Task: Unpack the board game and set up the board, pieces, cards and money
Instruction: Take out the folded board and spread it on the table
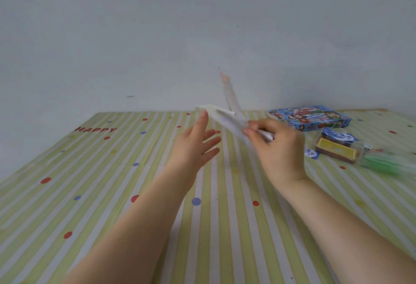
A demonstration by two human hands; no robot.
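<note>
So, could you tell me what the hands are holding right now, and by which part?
The right hand pinches the folded white paper, probably the board, at its lower right end. The left hand is open, its fingertips touching the paper's left edge.

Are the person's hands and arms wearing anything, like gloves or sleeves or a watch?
No. The left hand and the right hand are bare, with no gloves, rings or watch showing. Both forearms are bare too; no sleeve reaches into view. The fingernails look short and unpainted.
</note>
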